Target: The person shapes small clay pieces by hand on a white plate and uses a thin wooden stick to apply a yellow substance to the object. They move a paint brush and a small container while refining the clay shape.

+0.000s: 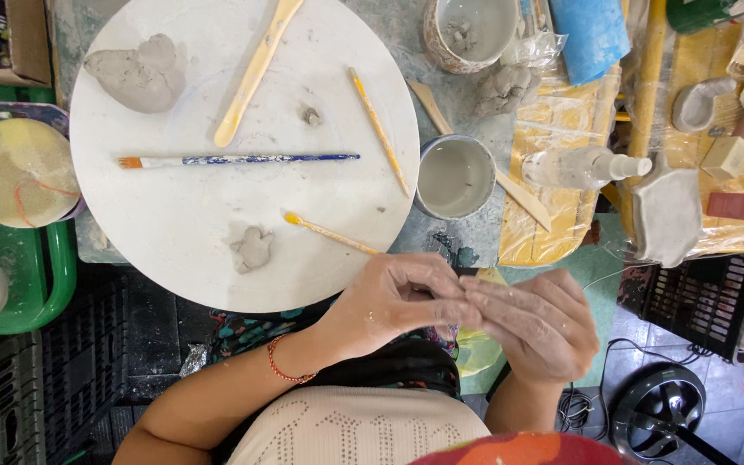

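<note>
While both hands, left [389, 297] and right [536, 323], press together with curled, clay-dusted fingers, their contents hidden, one round white board [174, 232] lies just beyond them, bearing two grey clay lumps, big [138, 73] and small [251, 250], and one blue-handled brush [238, 159].

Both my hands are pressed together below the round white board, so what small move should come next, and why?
Probably part the left hand and right hand slightly to check what is between them: the fingertips meet and hide it. The small clay piece lies close by on the round board.
</note>
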